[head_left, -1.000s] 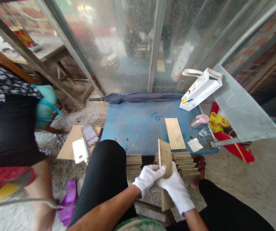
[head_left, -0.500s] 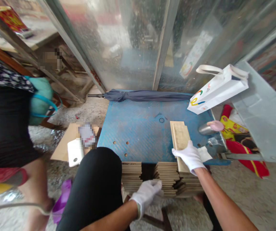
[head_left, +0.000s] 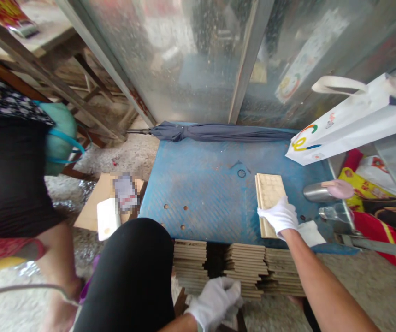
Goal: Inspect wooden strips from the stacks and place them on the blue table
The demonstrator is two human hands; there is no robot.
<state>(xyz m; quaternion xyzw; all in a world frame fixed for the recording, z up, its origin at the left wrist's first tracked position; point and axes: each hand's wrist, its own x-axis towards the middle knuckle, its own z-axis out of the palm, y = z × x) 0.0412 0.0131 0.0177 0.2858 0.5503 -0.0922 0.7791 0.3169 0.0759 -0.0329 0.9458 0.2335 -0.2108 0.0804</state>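
Note:
My right hand (head_left: 278, 216), in a white glove, rests flat on a small pile of thin tan wooden slats (head_left: 269, 191) lying on the blue metal platform (head_left: 204, 193). My left hand (head_left: 216, 302), also gloved, sits low at the near edge, fingers curled against the front of stacked wooden slats (head_left: 246, 267); whether it grips one I cannot tell. Another stack of slats (head_left: 190, 265) stands to the left, beside my black-trousered knee (head_left: 132, 272).
A folded grey umbrella (head_left: 218, 132) lies along the platform's far edge. A white paper bag (head_left: 353, 122), a steel flask with pink cap (head_left: 327, 190) and a white cloth (head_left: 311, 233) sit right. Another person (head_left: 7, 161) stands left, near a cardboard box (head_left: 96, 207).
My right hand carried a slat from the lap stack forward and laid it on the slat on the blue platform. My left hand dropped lower to the stack's front.

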